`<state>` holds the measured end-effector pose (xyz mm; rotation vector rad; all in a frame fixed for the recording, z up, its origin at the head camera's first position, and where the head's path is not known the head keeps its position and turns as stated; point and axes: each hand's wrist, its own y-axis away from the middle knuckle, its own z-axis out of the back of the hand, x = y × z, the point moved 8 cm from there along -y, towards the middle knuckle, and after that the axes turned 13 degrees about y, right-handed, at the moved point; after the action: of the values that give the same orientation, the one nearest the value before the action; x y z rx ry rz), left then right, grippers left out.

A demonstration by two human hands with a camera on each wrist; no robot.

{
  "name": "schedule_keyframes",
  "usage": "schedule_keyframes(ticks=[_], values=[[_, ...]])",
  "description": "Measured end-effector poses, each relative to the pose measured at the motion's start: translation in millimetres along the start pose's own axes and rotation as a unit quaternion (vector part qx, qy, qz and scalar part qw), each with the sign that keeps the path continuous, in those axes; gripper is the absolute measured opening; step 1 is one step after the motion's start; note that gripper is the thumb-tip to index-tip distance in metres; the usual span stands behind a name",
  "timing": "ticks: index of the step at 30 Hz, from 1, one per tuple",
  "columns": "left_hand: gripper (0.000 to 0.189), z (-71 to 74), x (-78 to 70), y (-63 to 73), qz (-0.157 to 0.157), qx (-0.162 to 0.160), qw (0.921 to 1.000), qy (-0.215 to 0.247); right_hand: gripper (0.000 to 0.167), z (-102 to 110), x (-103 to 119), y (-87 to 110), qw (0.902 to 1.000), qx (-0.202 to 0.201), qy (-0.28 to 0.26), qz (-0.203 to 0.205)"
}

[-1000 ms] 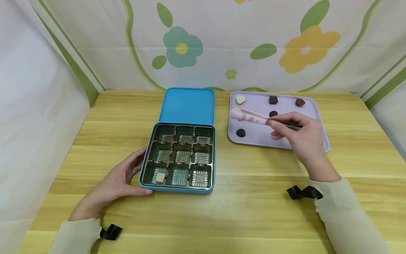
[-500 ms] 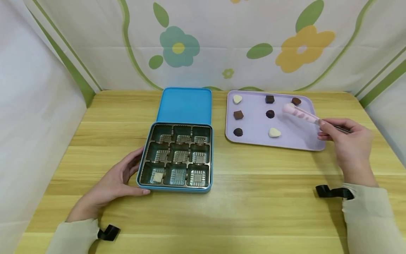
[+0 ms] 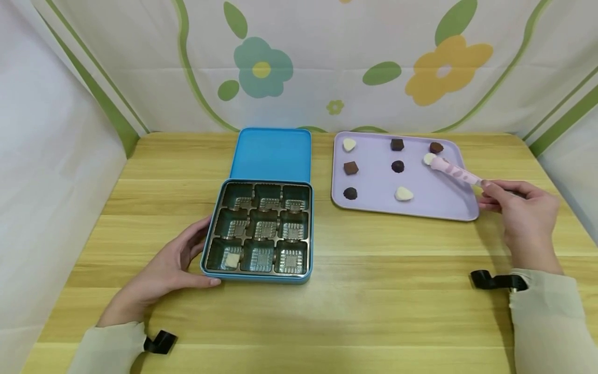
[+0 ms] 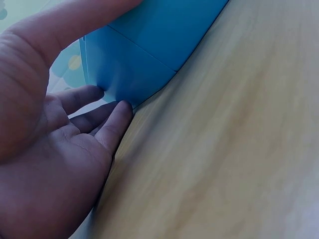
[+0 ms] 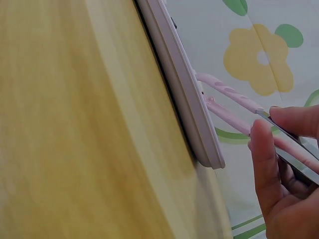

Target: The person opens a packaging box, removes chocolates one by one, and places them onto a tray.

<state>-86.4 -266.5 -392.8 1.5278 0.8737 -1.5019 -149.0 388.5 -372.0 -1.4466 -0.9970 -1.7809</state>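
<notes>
My left hand [image 3: 175, 267] lies at the near left corner of a blue tin [image 3: 259, 279], thumb along the front and fingertips touching its side [image 4: 124, 74]. A dark tray of square compartments fills the tin; a pale square piece [image 3: 232, 260] sits in the near left one. My right hand [image 3: 530, 210] pinches tongs [image 3: 455, 170] with pink patterned arms and metal handles, past the right side of a lilac tray [image 3: 434, 202]. Their tips are at a white chocolate [image 3: 429, 159]; whether they grip it I cannot tell. In the right wrist view the arms stand slightly apart.
Several more chocolates lie on the tray, including a white one [image 3: 404, 194], a brown square [image 3: 351, 168] and a dark round one [image 3: 350, 193]. The tin's blue lid [image 3: 272, 153] lies behind it. A floral curtain [image 3: 308, 98] hangs at the back of the wooden table [image 3: 374, 311].
My right hand has moved right with the tongs, from over the tray's left part to the white chocolate near its right side. My left hand stays at the tin.
</notes>
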Motion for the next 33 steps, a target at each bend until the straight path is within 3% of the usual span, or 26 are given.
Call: schedule_keyframes(ticks=[6, 13, 17, 21, 23, 27, 33], values=[[0.120, 0.0, 0.3, -0.4, 0.002, 0.001, 1.0000, 0.000, 0.026, -2, -1, -0.1, 0.9998, -0.004, -0.019, 0.001], [0.119, 0.3, 0.1, 0.4, 0.011, -0.003, 0.9999, -0.004, 0.032, -9, 6, 3.5, 0.9987, 0.007, 0.009, 0.050], [0.118, 0.1, 0.8, 0.8, 0.022, -0.004, 0.9997, 0.001, 0.030, -12, 11, 6.6, 0.9927, 0.005, 0.099, 0.069], [0.117, -0.2, 1.0, 1.0, 0.030, -0.006, 0.9995, 0.006, 0.027, -14, 15, 8.0, 0.9737, -0.012, 0.214, 0.077], [0.118, -0.2, 0.8, 1.0, 0.031, -0.007, 0.9995, 0.005, 0.026, -14, 15, 8.4, 0.9674, -0.016, 0.240, 0.079], [0.118, -0.2, 0.2, 0.7, 0.027, -0.007, 0.9996, 0.005, 0.021, -13, 15, 8.9, 0.9705, -0.016, 0.227, 0.079], [0.118, -0.8, -0.3, 0.3, 0.020, -0.004, 0.9998, 0.006, 0.019, -7, 15, 8.5, 0.9863, -0.003, 0.141, 0.086]])
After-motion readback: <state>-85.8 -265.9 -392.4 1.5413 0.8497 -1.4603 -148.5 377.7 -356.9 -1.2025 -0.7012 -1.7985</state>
